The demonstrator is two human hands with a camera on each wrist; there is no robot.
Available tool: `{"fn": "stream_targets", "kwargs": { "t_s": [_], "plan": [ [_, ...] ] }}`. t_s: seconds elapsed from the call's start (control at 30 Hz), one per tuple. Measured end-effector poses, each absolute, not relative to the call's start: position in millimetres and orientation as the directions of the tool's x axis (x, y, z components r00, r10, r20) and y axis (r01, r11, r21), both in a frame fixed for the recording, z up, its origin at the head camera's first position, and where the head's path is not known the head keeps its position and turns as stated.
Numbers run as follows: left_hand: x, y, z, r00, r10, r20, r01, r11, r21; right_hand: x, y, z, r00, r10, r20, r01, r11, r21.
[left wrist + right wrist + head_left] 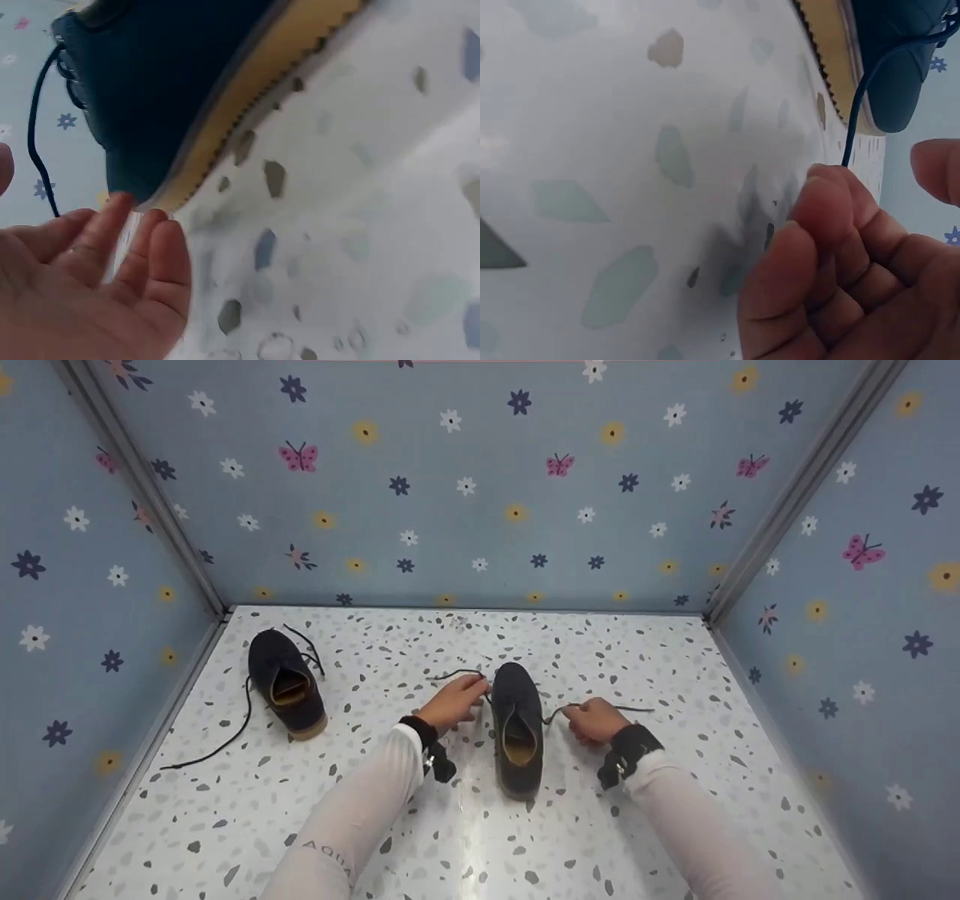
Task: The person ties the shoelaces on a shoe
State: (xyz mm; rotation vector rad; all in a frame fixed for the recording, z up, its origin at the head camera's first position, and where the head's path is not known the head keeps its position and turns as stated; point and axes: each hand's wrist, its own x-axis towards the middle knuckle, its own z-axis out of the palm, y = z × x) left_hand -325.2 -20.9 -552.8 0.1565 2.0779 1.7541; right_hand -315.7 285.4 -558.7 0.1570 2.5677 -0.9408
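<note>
A dark navy lace-up shoe (516, 688) stands upright between my hands, toe pointing to the back wall. To its left, my left hand (456, 703) has its fingertips by the toe, fingers loosely extended and thumb apart. The left shoelace (32, 135) runs down behind those fingers. On the other side, my right hand (596, 721) has softly bent fingers, with the thumb held away from them. The right shoelace (855, 112) passes behind the index finger, and its free end (637, 709) lies out to the right. In both wrist views the shoe's tan sole shows.
Another dark shoe (281, 675) stands at the left with its laces (232, 739) loose and spread. Speckled white flooring (420, 840) lies beneath everything. Flower-patterned panels (480, 510) enclose the back and both sides.
</note>
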Motion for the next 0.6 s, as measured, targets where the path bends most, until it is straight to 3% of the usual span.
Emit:
{"fn": "stream_targets", "kwargs": {
  "t_s": [0.17,0.27,0.37,0.6],
  "plan": [
    [-327,-17,-542,-0.926,0.329,-0.187,-0.217,-0.056,0.975,-330,278,-560,-0.906,0.011,-0.423,0.248,0.823,-0.510],
    [-327,-13,-537,-0.936,0.298,-0.186,-0.232,-0.125,0.965,-334,271,-558,-0.915,0.067,-0.398,0.265,0.843,-0.468],
    [-326,-10,-533,-0.946,0.260,-0.195,-0.230,-0.112,0.967,-335,263,-558,-0.924,0.125,-0.362,0.286,0.854,-0.435],
    [-326,-9,-527,-0.954,0.224,-0.200,-0.177,0.117,0.977,-335,258,-560,-0.925,0.166,-0.341,0.311,0.847,-0.432]
  ]
}}
